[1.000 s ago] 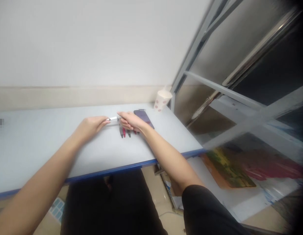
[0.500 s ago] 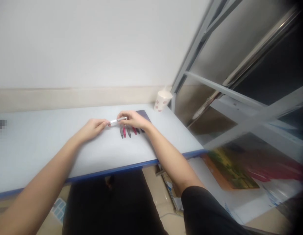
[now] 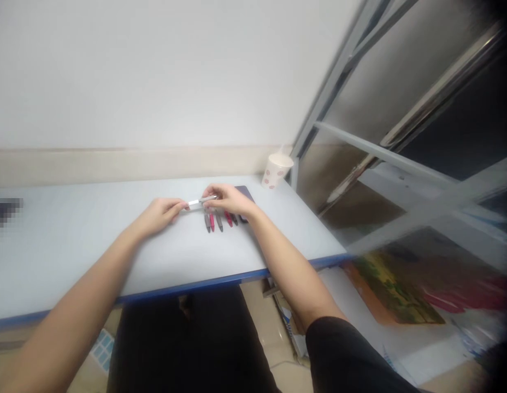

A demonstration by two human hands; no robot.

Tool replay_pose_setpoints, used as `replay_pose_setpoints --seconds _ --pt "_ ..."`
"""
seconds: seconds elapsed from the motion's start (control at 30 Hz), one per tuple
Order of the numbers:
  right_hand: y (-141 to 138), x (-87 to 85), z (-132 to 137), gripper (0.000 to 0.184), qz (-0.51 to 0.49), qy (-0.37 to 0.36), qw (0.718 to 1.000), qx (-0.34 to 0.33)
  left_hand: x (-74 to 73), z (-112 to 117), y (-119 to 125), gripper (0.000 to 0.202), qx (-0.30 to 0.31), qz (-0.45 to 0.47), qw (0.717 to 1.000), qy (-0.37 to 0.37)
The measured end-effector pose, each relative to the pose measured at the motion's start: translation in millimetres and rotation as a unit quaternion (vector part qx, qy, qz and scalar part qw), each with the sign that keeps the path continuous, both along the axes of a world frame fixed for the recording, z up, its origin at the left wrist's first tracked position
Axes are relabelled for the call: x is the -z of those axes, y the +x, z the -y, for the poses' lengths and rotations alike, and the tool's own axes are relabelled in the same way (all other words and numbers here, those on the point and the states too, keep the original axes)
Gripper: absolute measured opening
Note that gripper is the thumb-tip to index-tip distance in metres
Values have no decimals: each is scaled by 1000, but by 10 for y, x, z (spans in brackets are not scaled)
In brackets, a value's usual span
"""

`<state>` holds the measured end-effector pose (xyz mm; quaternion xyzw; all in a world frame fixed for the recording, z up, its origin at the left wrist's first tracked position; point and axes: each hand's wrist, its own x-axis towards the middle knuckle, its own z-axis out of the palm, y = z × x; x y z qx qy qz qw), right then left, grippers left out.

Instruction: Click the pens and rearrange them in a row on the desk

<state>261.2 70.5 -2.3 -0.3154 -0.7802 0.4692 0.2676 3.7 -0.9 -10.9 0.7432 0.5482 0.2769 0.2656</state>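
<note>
Between my two hands is a slim pen [image 3: 193,203], white toward the left and grey toward the right. My left hand [image 3: 165,212] is closed in a pinch on its white end. My right hand [image 3: 227,199] has its fingers closed around the grey part. Just below the right hand, several pens, among them a red pen [image 3: 212,222] and a grey pen [image 3: 219,222], lie side by side on the table. Their upper ends are hidden by the hand. A dark flat item [image 3: 246,192], maybe a notebook or phone, is partly covered by my right hand and wrist.
On the white table [image 3: 81,234], a paper cup [image 3: 277,171] with red marks stands at the back right corner. A metal frame [image 3: 319,117] rises beside the right edge. A pixelated dark patch [image 3: 3,213] is at far left. The wall is behind.
The whole view has shifted slightly, so things appear a little farther right. Both hands keep hold of the pen, with its grey end showing slightly more.
</note>
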Motion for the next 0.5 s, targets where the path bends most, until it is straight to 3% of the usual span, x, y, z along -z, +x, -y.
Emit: replay_pose_setpoints --seconds 0.13,0.23,0.37,0.5 --pt "7 28 -40 35 -5 -11 1000 24 11 1 0 51 -9 9 1000 5" --pt "-25 83 -90 28 -79 -56 995 26 35 -17 -9 52 -12 37 999 -8" --pt "-93 134 -128 37 -243 -142 959 25 68 -54 -29 55 14 111 992 -54" --pt "-131 86 -92 41 -317 -170 933 22 47 -45 4 57 38 171 981 -89"
